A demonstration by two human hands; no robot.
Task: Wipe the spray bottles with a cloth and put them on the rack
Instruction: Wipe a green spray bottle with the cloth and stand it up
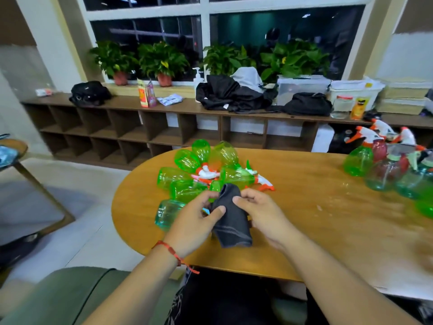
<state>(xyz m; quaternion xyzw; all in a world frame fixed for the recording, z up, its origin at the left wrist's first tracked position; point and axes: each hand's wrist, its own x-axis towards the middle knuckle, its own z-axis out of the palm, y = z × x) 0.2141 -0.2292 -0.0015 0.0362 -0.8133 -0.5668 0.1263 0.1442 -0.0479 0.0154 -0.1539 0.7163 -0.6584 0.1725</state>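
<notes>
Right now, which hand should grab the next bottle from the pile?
Left, probably: the left hand is beside the bluish bottle at the near edge of the pile; the right hand, also gripping the cloth, can keep it.

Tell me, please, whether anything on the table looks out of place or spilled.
The green bottles behind the cloth lie toppled in a heap, while the bottles at the right stand upright. Pale specks, perhaps droplets, dot the table between them.

bottles (187,174) on table (304,207), shelf (164,127) behind
</notes>
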